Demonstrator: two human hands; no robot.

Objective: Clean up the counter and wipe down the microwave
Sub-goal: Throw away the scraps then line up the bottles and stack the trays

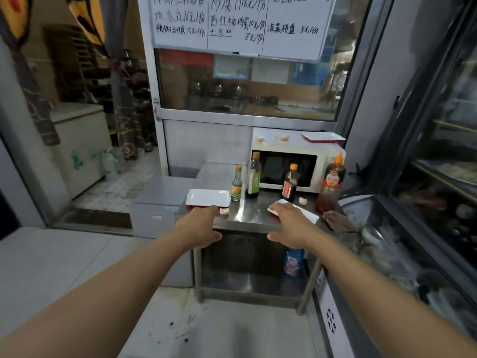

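A white microwave (pixel 322 161) stands at the back of a steel counter (pixel 247 215), with food scraps and a red-edged white tray (pixel 322 137) on its top. On the counter lie a white tray (pixel 207 197) at the left and another white tray (pixel 307 214) at the right, partly under my right hand (pixel 291 224). Several sauce bottles stand in front of the microwave: a small green one (pixel 236 188), a tall one (pixel 254 177), a dark one (pixel 289 186) and a red squeeze bottle (pixel 331 184). My left hand (pixel 200 224) hovers open at the counter's front edge beside a scrap (pixel 224 211). Both hands hold nothing.
A brown cloth (pixel 338 220) lies on the counter's right corner. A glass-fronted display case (pixel 413 241) is at the right, a low steel box (pixel 157 202) at the left. A blue package (pixel 293 262) sits on the shelf under the counter. A menu whiteboard (pixel 240 21) hangs above.
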